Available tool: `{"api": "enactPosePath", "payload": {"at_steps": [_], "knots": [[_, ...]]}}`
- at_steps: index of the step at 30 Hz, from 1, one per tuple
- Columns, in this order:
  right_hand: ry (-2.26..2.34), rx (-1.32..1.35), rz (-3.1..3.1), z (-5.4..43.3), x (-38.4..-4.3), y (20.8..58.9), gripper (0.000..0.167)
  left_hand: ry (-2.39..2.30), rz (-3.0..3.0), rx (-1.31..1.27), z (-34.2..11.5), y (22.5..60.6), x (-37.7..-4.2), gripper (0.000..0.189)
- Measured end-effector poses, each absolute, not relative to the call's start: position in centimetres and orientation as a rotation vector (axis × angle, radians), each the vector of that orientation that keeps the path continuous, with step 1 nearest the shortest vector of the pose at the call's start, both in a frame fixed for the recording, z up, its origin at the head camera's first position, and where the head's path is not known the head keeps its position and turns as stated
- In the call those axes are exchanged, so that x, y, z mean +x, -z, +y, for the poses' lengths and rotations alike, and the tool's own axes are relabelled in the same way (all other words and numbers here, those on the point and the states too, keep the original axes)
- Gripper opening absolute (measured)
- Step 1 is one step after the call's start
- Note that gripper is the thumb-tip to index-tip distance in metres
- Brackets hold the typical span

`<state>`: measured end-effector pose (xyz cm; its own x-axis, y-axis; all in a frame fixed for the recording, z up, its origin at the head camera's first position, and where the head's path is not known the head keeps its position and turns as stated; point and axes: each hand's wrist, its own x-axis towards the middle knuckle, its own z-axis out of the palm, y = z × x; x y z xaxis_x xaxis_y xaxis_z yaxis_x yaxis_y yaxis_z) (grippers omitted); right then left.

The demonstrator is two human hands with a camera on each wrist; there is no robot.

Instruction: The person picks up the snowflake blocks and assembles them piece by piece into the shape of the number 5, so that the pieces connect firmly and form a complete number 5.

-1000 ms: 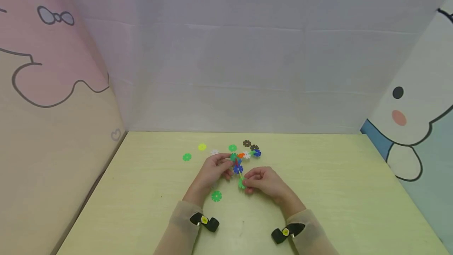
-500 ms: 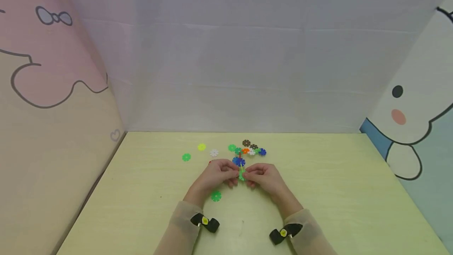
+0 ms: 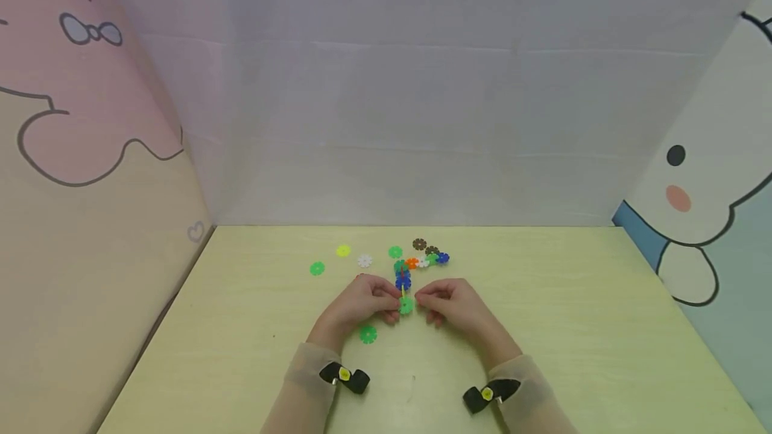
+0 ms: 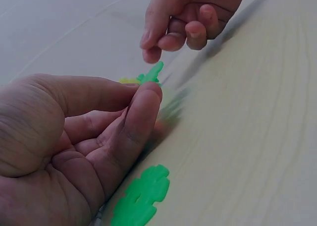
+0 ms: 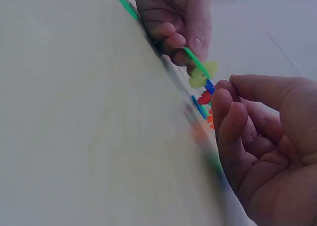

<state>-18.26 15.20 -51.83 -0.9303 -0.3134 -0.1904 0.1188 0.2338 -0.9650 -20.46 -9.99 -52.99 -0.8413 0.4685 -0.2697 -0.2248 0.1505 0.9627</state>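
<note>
My left hand (image 3: 362, 300) pinches a light green notched building disc (image 3: 406, 305) between thumb and index finger. This disc is the near end of a chain of interlocked discs, joined through a yellow disc (image 5: 204, 75) to a dark blue disc (image 3: 403, 283). Farther back, the chain runs through red and teal, then bends right through an orange disc (image 3: 412, 263), a white disc (image 3: 423, 262) and green to a blue end disc (image 3: 443, 258). Just right of the green disc, my right hand (image 3: 452, 303) hovers with loosely curled fingers and nothing in them.
A loose green disc (image 3: 368, 334) lies by my left wrist. Beyond the left hand lie another green disc (image 3: 317, 268), a yellow disc (image 3: 343, 250) and a white disc (image 3: 364, 260). Brown discs (image 3: 419, 244) sit behind the chain. A pale curtain (image 3: 386, 119) hangs behind the table.
The chain has come nearer to me and swung slightly left. My left hand moved from the chain's middle to the green end disc; the right hand has let go of that disc.
</note>
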Motion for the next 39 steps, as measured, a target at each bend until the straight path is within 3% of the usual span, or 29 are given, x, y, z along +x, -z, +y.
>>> {"api": "enactPosePath", "payload": {"at_steps": [14,19,25,31,39], "knots": [[1.803,0.057,2.425,19.4,-21.6,51.2,0.025,-1.755,1.919,0.275,-13.2,52.4,-20.8,0.014],[1.596,-0.06,2.669,18.9,-24.6,51.9,0.027,-1.78,1.945,0.239,-14.2,52.2,-21.0,0.012],[1.386,-0.141,2.764,17.6,-26.8,53.0,0.04,-1.737,1.965,0.192,-14.6,52.7,-20.9,0.012],[1.301,-0.173,2.799,16.5,-27.0,52.9,0.032,-1.735,1.999,0.155,-14.6,52.8,-20.7,0.012],[1.396,0.012,2.705,17.3,-24.8,52.1,0.025,-1.721,2.004,0.204,-13.8,52.6,-20.9,0.011]]}}
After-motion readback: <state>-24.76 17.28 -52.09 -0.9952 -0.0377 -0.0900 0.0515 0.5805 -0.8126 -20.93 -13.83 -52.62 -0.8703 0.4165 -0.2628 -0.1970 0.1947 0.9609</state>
